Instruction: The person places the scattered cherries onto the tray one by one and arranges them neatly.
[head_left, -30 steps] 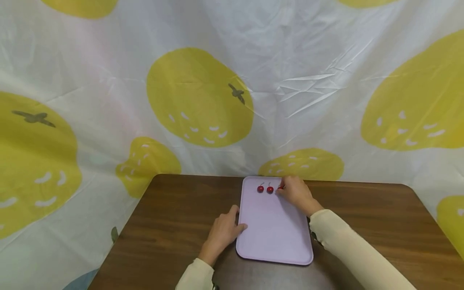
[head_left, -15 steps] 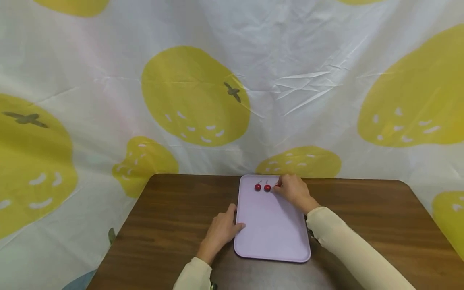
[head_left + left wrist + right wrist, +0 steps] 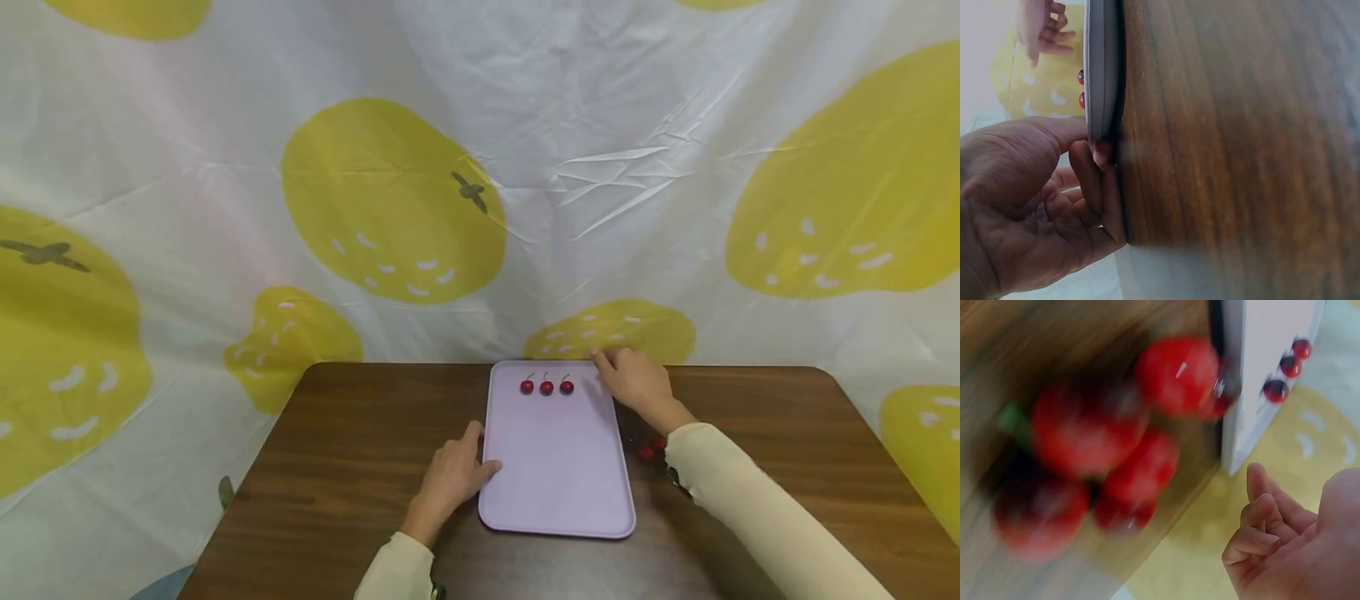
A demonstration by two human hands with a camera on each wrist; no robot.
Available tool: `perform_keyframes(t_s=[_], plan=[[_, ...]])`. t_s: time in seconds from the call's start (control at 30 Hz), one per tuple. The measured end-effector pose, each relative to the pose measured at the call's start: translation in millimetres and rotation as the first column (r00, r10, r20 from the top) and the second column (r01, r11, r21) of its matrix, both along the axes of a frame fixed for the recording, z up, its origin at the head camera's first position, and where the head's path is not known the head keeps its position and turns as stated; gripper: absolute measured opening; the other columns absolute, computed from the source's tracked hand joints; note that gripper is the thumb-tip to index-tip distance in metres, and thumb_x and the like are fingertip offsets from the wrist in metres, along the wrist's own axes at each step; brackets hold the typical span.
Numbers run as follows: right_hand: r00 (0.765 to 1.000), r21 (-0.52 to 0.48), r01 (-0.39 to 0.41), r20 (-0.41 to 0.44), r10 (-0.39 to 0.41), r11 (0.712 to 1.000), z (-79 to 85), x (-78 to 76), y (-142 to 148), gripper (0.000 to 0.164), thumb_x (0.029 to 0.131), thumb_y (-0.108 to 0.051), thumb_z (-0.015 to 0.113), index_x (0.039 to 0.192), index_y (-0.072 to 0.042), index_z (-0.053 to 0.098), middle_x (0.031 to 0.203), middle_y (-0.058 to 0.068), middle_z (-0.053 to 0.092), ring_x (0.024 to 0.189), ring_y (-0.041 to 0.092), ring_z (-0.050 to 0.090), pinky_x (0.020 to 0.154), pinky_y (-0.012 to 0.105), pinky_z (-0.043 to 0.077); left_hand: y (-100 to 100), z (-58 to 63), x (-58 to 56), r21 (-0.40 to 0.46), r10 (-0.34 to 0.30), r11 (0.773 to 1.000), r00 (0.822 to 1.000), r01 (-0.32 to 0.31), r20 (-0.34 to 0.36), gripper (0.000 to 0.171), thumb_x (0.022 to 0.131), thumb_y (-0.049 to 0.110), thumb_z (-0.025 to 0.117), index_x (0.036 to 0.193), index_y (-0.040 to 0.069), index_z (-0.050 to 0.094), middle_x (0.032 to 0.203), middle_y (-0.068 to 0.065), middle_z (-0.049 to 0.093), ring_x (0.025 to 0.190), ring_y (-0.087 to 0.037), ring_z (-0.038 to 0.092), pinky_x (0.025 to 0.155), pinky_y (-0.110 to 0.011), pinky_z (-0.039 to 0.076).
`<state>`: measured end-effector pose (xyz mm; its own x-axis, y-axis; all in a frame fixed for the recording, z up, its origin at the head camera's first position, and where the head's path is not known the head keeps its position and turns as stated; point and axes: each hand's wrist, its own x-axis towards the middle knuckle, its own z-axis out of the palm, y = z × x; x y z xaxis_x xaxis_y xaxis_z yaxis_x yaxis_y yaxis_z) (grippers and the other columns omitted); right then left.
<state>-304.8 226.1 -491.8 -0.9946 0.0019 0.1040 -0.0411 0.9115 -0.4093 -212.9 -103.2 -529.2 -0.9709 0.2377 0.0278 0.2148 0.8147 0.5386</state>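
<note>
A: Where are the three round, glossy red cherries [image 3: 547, 387]?
B: In a row near the far end of the pale lilac rectangular tray [image 3: 557, 475]. Your left hand [image 3: 448, 479] pinches its edge, some fingertips hidden.
A: And your right hand [image 3: 637, 385]?
B: Loosely curled, empty, near the far right corner. Your cream sleeve [image 3: 757, 500] crowds more red cherries [image 3: 1088, 432], blurred from your right wrist.

Tray [image 3: 555, 475] lies on worktop [image 3: 352, 450], three cherries [image 3: 547, 387] in a row at its far end, left grip [image 3: 450, 477] at its left edge, right grip [image 3: 636, 382] by far right corner, more fruit [image 3: 1088, 428] right of tray, cloth [image 3: 600, 83] behind.
</note>
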Motion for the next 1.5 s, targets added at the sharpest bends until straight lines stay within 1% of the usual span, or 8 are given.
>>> perform_keyframes(t_s=[0.1,0.23,0.3,0.4,0.57,0.8,1.1,1.5], plan=[[1.0,0.007,0.002,-0.002,-0.002,1.0,5.3,4.8,18.2,0.065,0.109,-0.063,0.035,0.115,-0.013,0.077,0.094,0.016,0.073,0.079,0.032,0.065,0.051,0.043,0.043,-1.0,0.2,0.0,-0.004,-0.003,1.0,1.0,0.003,-0.002,0.05,0.091,0.027,0.083,0.129,0.008,0.056,0.085,-0.018,0.072,0.069,-0.025,0.059,0.062,-0.042,0.049],[1.0,0.026,-0.005,0.007,0.005,1.0,7.8,11.1,41.3,0.07,0.104,-0.072,0.039,0.091,-0.013,0.074,0.077,0.009,0.065,0.07,0.026,0.058,0.05,0.039,0.038,-2.0,1.0,-0.4,-0.003,-0.004,1.0,1.0,0.004,0.001,0.051,0.092,0.027,0.083,0.13,0.007,0.056,0.079,-0.014,0.069,0.068,-0.024,0.057,0.061,-0.041,0.047],[0.999,0.039,-0.025,0.026,0.024,0.999,8.4,15.2,51.4,0.064,0.102,-0.071,0.047,0.084,-0.014,0.071,0.074,0.004,0.064,0.069,0.023,0.058,0.051,0.039,0.04,-2.5,1.1,-0.6,-0.003,-0.004,1.0,1.0,0.004,0.002,0.05,0.092,0.027,0.083,0.13,0.007,0.056,0.077,-0.013,0.067,0.067,-0.024,0.056,0.06,-0.04,0.047],[0.991,0.056,-0.119,0.065,0.115,0.991,9.2,22.3,65.3,0.048,0.1,-0.061,0.062,0.096,-0.015,0.077,0.085,0.003,0.074,0.077,0.022,0.065,0.058,0.043,0.049,-2.7,0.9,-0.9,-0.008,-0.004,1.0,1.0,0.004,0.004,0.05,0.092,0.028,0.082,0.129,0.008,0.056,0.075,-0.01,0.065,0.067,-0.023,0.056,0.06,-0.039,0.046],[0.935,0.015,-0.331,0.138,0.326,0.943,15.9,36.7,84.7,0.026,0.094,-0.037,0.078,0.108,-0.016,0.078,0.101,0.004,0.079,0.088,0.021,0.068,0.077,0.046,0.055,-2.2,0.6,-3.8,-0.016,-0.006,1.0,1.0,0.006,-0.008,0.05,0.093,0.029,0.082,0.13,0.008,0.056,0.073,-0.009,0.063,0.067,-0.022,0.056,0.061,-0.039,0.046],[0.862,-0.054,-0.47,0.188,0.472,0.881,17.4,53.2,99.6,0.025,0.085,-0.021,0.086,0.109,-0.018,0.077,0.093,-0.006,0.076,0.087,0.011,0.066,0.074,0.031,0.05,-1.7,-0.5,-4.9,-0.018,-0.011,1.0,1.0,0.011,0.006,0.051,0.094,0.03,0.081,0.133,0.009,0.055,0.074,-0.009,0.064,0.067,-0.022,0.056,0.061,-0.039,0.046],[0.844,-0.086,-0.481,0.225,0.487,0.873,13.2,60.7,99.4,0.026,0.084,-0.014,0.087,0.108,-0.018,0.077,0.098,-0.004,0.078,0.094,0.015,0.07,0.082,0.038,0.054,-1.8,-2.4,-2.3,-0.02,-0.004,1.0,1.0,0.004,0.003,0.05,0.094,0.032,0.081,0.131,0.009,0.056,0.072,-0.007,0.063,0.066,-0.022,0.057,0.061,-0.04,0.047],[0.853,-0.08,-0.472,0.212,0.477,0.878,8.3,62.5,96.0,0.023,0.083,-0.01,0.086,0.103,-0.019,0.078,0.096,-0.005,0.077,0.093,0.016,0.069,0.082,0.038,0.054,-0.9,-2.8,-0.9,-0.022,-0.008,1.0,1.0,0.008,-0.013,0.051,0.092,0.029,0.082,0.13,0.007,0.056,0.076,-0.01,0.066,0.068,-0.023,0.058,0.063,-0.042,0.049]])
